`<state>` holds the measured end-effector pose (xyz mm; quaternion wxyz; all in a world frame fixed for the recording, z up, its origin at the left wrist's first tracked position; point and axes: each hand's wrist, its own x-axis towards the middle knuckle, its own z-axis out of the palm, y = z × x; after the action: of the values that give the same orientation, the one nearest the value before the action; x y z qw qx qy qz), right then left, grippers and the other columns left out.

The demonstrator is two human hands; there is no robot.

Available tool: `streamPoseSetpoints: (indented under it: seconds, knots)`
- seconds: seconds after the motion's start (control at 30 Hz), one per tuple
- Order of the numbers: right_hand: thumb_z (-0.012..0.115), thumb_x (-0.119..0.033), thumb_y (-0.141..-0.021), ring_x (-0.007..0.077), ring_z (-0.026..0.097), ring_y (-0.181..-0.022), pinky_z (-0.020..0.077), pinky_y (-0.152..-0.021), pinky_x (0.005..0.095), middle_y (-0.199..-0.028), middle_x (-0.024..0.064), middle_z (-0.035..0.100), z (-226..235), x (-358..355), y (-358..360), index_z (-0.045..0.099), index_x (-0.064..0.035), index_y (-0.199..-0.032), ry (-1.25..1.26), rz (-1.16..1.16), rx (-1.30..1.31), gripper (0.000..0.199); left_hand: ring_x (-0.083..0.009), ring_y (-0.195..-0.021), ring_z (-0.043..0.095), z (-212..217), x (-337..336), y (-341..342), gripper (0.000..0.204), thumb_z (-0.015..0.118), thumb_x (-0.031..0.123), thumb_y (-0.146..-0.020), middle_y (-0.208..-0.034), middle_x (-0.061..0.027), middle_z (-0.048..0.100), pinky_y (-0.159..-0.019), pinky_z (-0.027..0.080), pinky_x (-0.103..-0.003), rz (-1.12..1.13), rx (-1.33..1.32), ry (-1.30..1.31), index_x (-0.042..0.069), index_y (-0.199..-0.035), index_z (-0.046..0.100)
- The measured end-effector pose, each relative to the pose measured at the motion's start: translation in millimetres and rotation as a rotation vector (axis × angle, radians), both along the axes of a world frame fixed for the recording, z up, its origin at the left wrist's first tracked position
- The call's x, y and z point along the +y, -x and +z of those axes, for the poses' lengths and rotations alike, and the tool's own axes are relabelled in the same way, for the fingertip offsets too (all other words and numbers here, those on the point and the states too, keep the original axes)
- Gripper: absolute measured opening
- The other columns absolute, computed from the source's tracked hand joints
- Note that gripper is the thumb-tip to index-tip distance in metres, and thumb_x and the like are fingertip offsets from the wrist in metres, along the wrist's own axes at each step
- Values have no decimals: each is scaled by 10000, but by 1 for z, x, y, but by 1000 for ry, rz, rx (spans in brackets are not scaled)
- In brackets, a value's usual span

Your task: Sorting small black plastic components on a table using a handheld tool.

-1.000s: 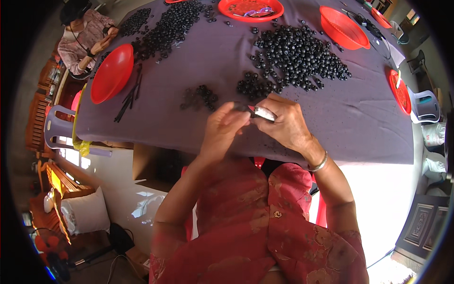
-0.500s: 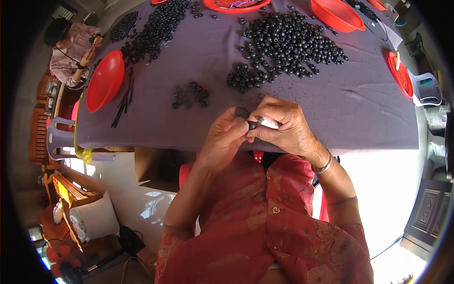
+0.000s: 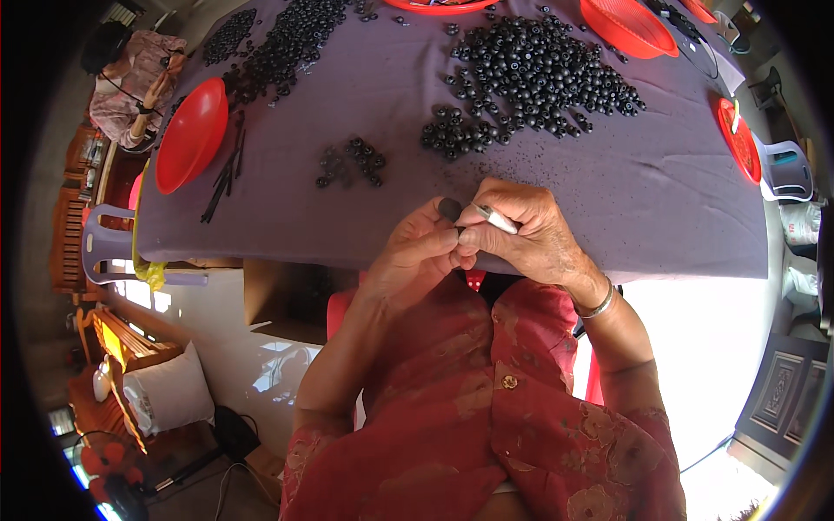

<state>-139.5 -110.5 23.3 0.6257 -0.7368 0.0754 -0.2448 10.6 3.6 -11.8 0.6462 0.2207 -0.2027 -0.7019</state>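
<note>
One bead [image 3: 449,208] pinched in left hand [image 3: 423,252], right hand [image 3: 530,239] gripping tool [image 3: 495,218] beside it; big pile [image 3: 539,74] beyond grip looks undone.

Matt purple cloth over table [image 3: 608,200]; glossy red plastic bowl [image 3: 189,135]; matt black beads [image 3: 539,69].

Bare cloth lies open on the worktop [image 3: 608,191] ahead; bead piles [image 3: 539,78] and a small cluster [image 3: 352,162] stand beyond.
</note>
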Motion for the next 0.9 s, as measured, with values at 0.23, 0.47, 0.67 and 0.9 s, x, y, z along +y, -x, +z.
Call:
streamPoseSetpoints:
  seconds: [0.23, 0.47, 0.67, 0.9]
  knots:
    - [648, -86, -893, 104, 605, -729, 495, -662, 260, -793, 54, 614, 0, -2, 0, 627, 38, -886, -170, -146, 18, 127, -130, -801, 537, 5, -1, 1, 139, 604, 95, -900, -899, -36, 582, -736, 461, -294, 59, 7, 26, 100, -1018, 531]
    - [750, -288, -786, 191, 560, -615, 464, -578, 294, -745, 76, 618, 4, -6, 7, 652, -20, -972, 496, -288, 10, 340, -130, -817, 535, 8, 2, -3, 116, 608, 100, -897, -892, -33, 590, -742, 470, -298, 186, -1, 36, 96, -989, 538]
    - [780, -316, -711, 198, 541, -571, 442, -492, 338, -619, 14, 544, 17, 4, 4, 680, -112, -890, 857, -333, 89, 289, -135, -863, 570, 6, 2, -4, 141, 599, 90, -895, -933, -40, 599, -761, 472, -281, 216, -15, 32, 88, -1026, 544]
    - [778, -302, -710, 195, 537, -565, 439, -485, 338, -602, 8, 531, 13, 3, 3, 687, -135, -863, 874, -358, 118, 244, -142, -893, 584, 4, 1, -4, 143, 582, 88, -905, -964, -53, 605, -772, 474, -274, 193, -7, 48, 78, -1044, 553]
